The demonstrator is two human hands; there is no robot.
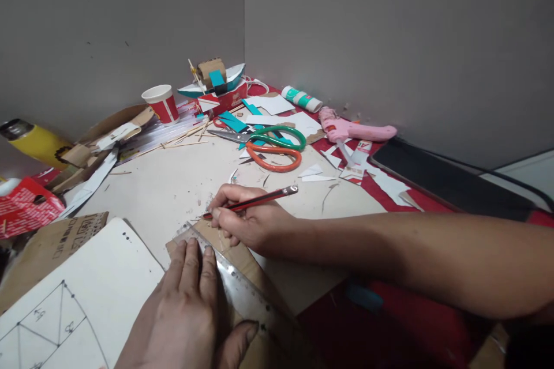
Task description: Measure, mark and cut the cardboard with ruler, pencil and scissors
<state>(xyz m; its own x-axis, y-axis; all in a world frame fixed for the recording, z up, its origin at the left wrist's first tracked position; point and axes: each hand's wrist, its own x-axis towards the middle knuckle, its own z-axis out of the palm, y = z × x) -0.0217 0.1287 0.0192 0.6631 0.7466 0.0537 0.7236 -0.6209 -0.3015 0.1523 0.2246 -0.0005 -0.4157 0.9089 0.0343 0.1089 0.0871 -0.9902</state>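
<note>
My left hand point(182, 300) lies with its fingers stretched out on a clear ruler point(244, 285), pressing it against a piece of brown cardboard point(249, 262). Its thumb rests at the ruler's near side. A red and black pencil point(264, 199) is pinched in my right hand point(251, 222), tip down near the far end of the ruler and cardboard. The pencil's blunt end points up to the right. Left of my left hand, a white sheet point(108, 259) bears a drawn diagram of lines, dots and handwritten marks.
Scissors point(277, 150) with green and orange handles lie beyond my hands, among paper scraps. A pink glue gun point(359, 131) stands to the right. At the back are a paper cup point(162, 105) and a model boat point(216, 81); a yellow bottle point(41, 144) leans at left.
</note>
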